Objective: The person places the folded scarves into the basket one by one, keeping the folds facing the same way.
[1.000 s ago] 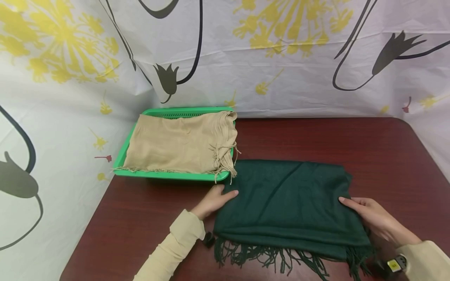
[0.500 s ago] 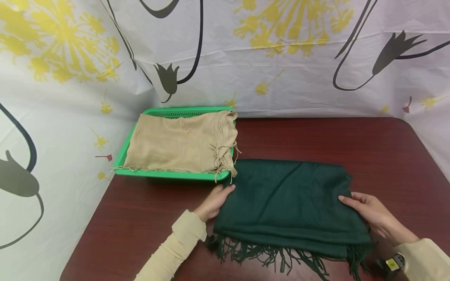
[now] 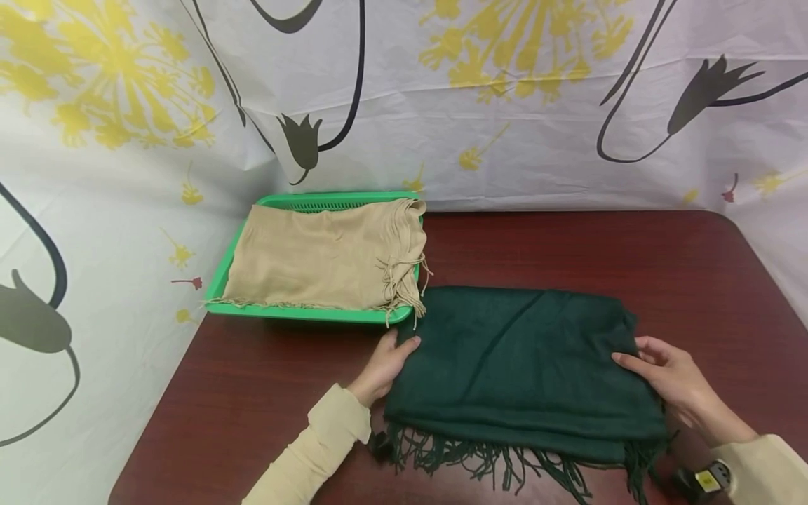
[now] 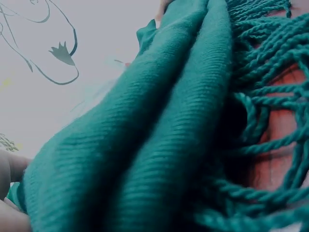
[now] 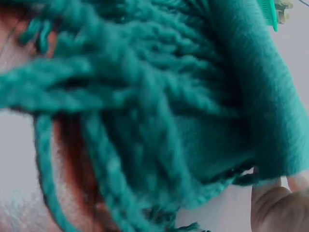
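A dark green fringed scarf (image 3: 511, 365) lies folded on the table, its tassels hanging toward the near edge. My left hand (image 3: 381, 368) holds its left edge, thumb on top and the other fingers mostly hidden under the cloth. At the opposite edge my right hand (image 3: 678, 382) pinches the scarf between thumb and fingers. Thick green folds of the scarf (image 4: 145, 125) fill the left wrist view, with fingers (image 4: 9, 193) at the lower left corner. In the right wrist view, twisted tassels (image 5: 140, 96) cover much of the picture, and part of the right hand (image 5: 280, 208) shows below the fold.
Just beyond my left hand stands a green plastic basket (image 3: 217, 287). A folded beige fringed scarf (image 3: 309, 259) lies in it, tassels hanging over the right rim. The reddish-brown table (image 3: 568, 245) meets a patterned white cloth (image 3: 536, 161) at the back and left.
My left thumb has drawn back slightly toward the green scarf's left edge. My right hand has shifted a little, and the cloth beside it is more wrinkled. The basket has stayed put.
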### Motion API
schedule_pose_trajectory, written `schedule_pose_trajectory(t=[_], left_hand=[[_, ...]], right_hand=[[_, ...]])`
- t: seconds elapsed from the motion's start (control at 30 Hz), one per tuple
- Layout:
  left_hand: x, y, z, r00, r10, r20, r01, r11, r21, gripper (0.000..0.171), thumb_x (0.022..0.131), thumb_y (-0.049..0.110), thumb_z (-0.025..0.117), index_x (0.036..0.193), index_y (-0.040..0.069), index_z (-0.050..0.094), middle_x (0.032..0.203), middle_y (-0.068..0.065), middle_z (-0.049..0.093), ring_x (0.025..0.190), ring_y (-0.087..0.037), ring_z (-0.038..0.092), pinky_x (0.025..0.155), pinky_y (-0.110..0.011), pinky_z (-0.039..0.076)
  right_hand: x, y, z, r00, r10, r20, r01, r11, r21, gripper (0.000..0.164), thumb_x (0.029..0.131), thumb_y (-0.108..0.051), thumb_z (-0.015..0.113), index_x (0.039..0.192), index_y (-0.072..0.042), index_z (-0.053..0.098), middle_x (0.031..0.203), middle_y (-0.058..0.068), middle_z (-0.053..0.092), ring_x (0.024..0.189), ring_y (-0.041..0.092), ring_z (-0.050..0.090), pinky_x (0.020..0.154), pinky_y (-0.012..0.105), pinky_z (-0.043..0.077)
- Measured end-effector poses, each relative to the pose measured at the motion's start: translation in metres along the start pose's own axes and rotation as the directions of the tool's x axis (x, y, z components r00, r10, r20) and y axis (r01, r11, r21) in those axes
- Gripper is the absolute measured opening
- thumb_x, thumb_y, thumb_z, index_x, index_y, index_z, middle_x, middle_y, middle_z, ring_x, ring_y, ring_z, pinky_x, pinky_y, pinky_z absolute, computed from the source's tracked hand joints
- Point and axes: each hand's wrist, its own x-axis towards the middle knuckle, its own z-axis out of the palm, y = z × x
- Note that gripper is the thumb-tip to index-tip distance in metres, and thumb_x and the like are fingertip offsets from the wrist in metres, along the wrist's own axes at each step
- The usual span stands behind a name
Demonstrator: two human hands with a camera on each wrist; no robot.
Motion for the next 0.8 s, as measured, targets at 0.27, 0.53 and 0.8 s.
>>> schedule_pose_trajectory(t=[0.27, 0.53, 0.8], left_hand=[[-0.005, 0.003, -0.001, 0.999, 0.035, 0.034, -0.034, 0.999, -0.009, 0.047, 0.088, 0.016, 0.053, 0.128, -0.004, 0.037, 0.116, -0.017, 0.051, 0.097, -0.021, 0.054, 0.083, -0.035, 0.044], [-0.013, 0.007, 0.0, 0.997, 0.049, 0.067, -0.049, 0.999, -0.011, 0.043, 0.086, 0.015, 0.057, 0.122, -0.004, 0.045, 0.102, -0.015, 0.06, 0.083, -0.017, 0.06, 0.073, -0.032, 0.049], [-0.022, 0.009, 0.001, 0.99, 0.101, 0.098, -0.106, 0.993, 0.047, 0.042, 0.086, 0.014, 0.057, 0.122, -0.004, 0.045, 0.106, -0.016, 0.059, 0.085, -0.019, 0.06, 0.073, -0.032, 0.049]], right_hand=[[-0.005, 0.001, -0.003, 0.999, -0.029, -0.015, 0.031, 0.983, 0.178, 0.008, 0.082, -0.017, 0.064, 0.089, -0.02, 0.064, 0.08, -0.008, 0.064, 0.07, 0.016, 0.062, 0.057, 0.039, 0.051], [-0.013, -0.004, -0.008, 0.999, -0.044, -0.028, 0.048, 0.987, 0.156, 0.008, 0.083, -0.016, 0.063, 0.089, -0.02, 0.066, 0.079, -0.007, 0.064, 0.069, 0.016, 0.062, 0.056, 0.038, 0.051], [-0.021, -0.004, -0.013, 0.987, -0.106, -0.122, 0.098, 0.993, -0.07, 0.007, 0.082, -0.022, 0.064, 0.09, -0.023, 0.063, 0.07, -0.006, 0.06, 0.061, 0.017, 0.06, 0.052, 0.035, 0.05]])
